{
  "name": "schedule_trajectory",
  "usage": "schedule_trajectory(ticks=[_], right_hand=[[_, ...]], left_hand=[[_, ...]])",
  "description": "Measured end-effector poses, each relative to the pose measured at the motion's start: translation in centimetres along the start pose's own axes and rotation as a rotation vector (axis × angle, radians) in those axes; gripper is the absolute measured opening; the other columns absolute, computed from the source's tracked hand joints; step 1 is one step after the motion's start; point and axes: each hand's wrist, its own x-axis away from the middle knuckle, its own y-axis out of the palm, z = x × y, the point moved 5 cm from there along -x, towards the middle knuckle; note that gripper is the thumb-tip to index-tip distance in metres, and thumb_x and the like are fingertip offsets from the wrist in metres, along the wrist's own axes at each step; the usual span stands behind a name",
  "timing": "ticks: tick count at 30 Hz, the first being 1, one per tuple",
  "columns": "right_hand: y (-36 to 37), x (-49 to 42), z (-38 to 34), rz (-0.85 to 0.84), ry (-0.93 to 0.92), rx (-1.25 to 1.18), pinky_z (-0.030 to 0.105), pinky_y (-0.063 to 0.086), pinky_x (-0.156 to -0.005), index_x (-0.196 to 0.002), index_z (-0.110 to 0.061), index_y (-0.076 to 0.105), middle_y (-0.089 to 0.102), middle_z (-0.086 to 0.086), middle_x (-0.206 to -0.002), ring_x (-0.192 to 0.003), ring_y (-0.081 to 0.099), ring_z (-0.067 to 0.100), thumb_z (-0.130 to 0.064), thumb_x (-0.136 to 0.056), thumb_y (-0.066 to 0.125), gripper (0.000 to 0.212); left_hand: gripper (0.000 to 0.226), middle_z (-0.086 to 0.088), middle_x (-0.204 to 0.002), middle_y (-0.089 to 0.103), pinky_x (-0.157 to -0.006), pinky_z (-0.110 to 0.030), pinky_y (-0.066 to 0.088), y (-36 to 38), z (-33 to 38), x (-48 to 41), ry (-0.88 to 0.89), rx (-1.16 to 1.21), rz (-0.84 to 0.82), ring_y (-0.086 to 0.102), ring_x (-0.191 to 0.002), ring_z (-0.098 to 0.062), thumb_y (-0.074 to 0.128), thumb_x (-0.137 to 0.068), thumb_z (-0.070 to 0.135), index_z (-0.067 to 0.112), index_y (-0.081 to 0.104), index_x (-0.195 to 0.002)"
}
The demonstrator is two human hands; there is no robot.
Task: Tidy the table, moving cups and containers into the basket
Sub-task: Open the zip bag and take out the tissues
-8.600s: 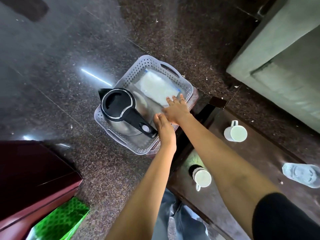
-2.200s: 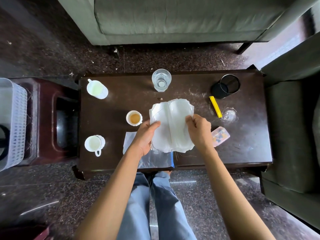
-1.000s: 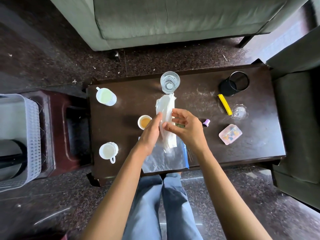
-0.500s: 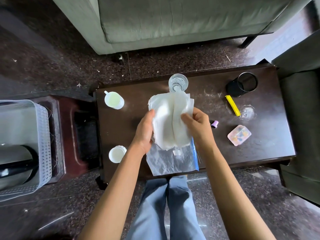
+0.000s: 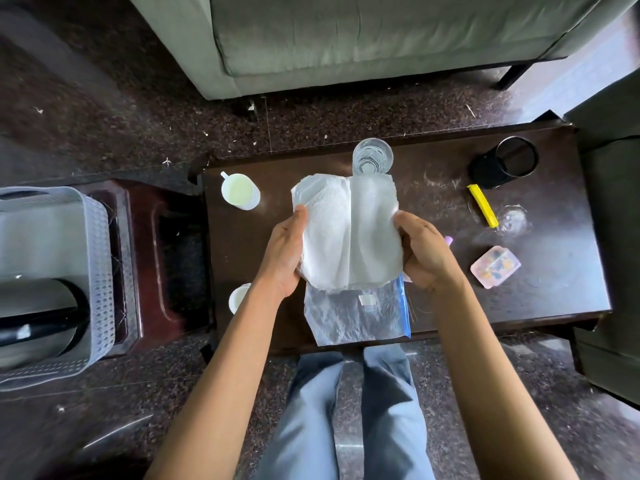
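Note:
Both hands hold a folded stack of white paper towels (image 5: 349, 233) above the dark table (image 5: 540, 299). My left hand (image 5: 284, 258) grips its left edge, my right hand (image 5: 424, 252) its right edge. Under it a clear zip bag (image 5: 356, 315) lies at the table's near edge. A white mug (image 5: 239, 192) stands at the far left, another white cup (image 5: 238, 297) is partly hidden by my left wrist, and a glass (image 5: 372, 157) stands behind the towels. The white basket (image 5: 100, 271) at far left holds a kettle (image 5: 38, 320).
A black mesh pen cup (image 5: 504, 162), a yellow clip (image 5: 482, 209), an overturned clear glass (image 5: 512, 220), a pink container (image 5: 495, 267) and a small purple cap (image 5: 449, 240) lie on the right of the table. A grey sofa (image 5: 363, 36) stands beyond.
The towels, folded narrow a second ago, are spread open between both hands and lifted a little farther from me. The small cup of tea is now hidden behind them.

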Motion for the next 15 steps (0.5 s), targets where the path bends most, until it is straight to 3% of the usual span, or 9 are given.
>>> schedule_trajectory(ticks=[1, 3, 5, 7, 9, 11, 14, 15], right_hand=[[0.1, 0.0, 0.1, 0.016, -0.011, 0.007, 0.03, 0.036, -0.064, -0.093, -0.009, 0.054, 0.048, 0.003, -0.073, -0.068, 0.043, 0.017, -0.04, -0.082, 0.06, 0.033], [0.5, 0.4, -0.2, 0.045, -0.16, 0.067, 0.033, 0.047, -0.071, -0.109, -0.011, 0.053, 0.064, 0.002, -0.089, -0.078, 0.06, 0.019, -0.041, -0.083, 0.064, 0.041], [0.9, 1.6, -1.0, 0.088, -0.399, 0.215, 0.041, 0.053, -0.083, -0.137, -0.028, 0.036, 0.067, 0.007, -0.114, -0.098, 0.067, 0.026, -0.027, -0.081, 0.072, 0.066], [2.1, 2.9, -2.0, 0.12, -0.599, 0.444, 0.039, 0.051, -0.088, -0.141, -0.043, 0.026, 0.063, -0.001, -0.125, -0.105, 0.064, 0.023, -0.009, -0.08, 0.068, 0.082], [3.4, 3.7, -2.7, 0.151, -0.736, 0.666, 0.031, 0.048, -0.093, -0.137, -0.032, 0.041, 0.057, -0.008, -0.132, -0.11, 0.06, 0.018, 0.006, -0.078, 0.059, 0.073], [4.4, 4.3, -2.8, 0.17, -0.828, 0.779, 0.022, 0.047, -0.086, -0.117, -0.016, 0.061, 0.063, -0.002, -0.119, -0.101, 0.059, 0.016, 0.008, -0.078, 0.056, 0.046], [4.2, 4.0, -2.2, 0.149, -0.725, 0.771, 0.011, 0.042, -0.072, -0.096, -0.013, 0.071, 0.065, -0.003, -0.101, -0.086, 0.059, 0.006, -0.012, -0.084, 0.07, 0.013], [3.9, 3.7, -2.1, 0.167, -0.669, 0.769, 0.007, 0.041, -0.072, -0.096, -0.015, 0.071, 0.065, -0.005, -0.099, -0.084, 0.057, 0.004, -0.023, -0.081, 0.075, 0.018]], left_hand=[[0.042, -0.001, -0.109, 0.07, -0.094, -0.039, 0.052, 0.0, -0.1, 0.0, -0.008, 0.003, 0.013, 0.066, -0.103, -0.019, 0.046, -0.094, 0.052, 0.018, 0.065, -0.11], [0.052, -0.007, -0.106, 0.067, -0.083, -0.041, 0.05, 0.1, -0.1, 0.2, -0.003, 0.016, 0.011, 0.063, -0.093, -0.029, 0.049, -0.09, 0.058, 0.01, 0.062, -0.106], [0.053, -0.007, -0.101, 0.054, -0.075, -0.041, 0.037, 0.6, -0.3, 0.2, -0.005, 0.003, -0.021, 0.049, -0.087, -0.027, 0.053, -0.081, 0.065, 0.016, 0.058, -0.099], [0.048, -0.009, -0.085, 0.051, -0.068, -0.037, 0.036, 1.2, -0.4, 0.3, 0.005, -0.009, -0.025, 0.046, -0.074, -0.025, 0.052, -0.083, 0.063, 0.015, 0.057, -0.09], [0.049, -0.014, -0.075, 0.05, -0.061, -0.035, 0.036, 2.2, -0.2, 0.8, 0.004, -0.007, -0.02, 0.047, -0.065, -0.027, 0.051, -0.087, 0.058, 0.01, 0.059, -0.087], [0.046, -0.015, -0.086, 0.06, -0.069, -0.034, 0.043, 3.1, -0.4, 0.8, 0.008, 0.02, -0.042, 0.057, -0.077, -0.026, 0.046, -0.092, 0.051, 0.01, 0.064, -0.096], [0.041, 0.002, -0.08, 0.073, -0.067, -0.023, 0.052, 4.4, -0.7, 0.9, 0.0, 0.01, -0.102, 0.068, -0.077, -0.008, 0.033, -0.102, 0.038, 0.021, 0.069, -0.093], [0.042, 0.003, -0.082, 0.074, -0.07, -0.025, 0.053, 4.8, -0.9, 0.8, -0.006, 0.015, -0.111, 0.069, -0.08, -0.008, 0.031, -0.103, 0.038, 0.024, 0.069, -0.093]])
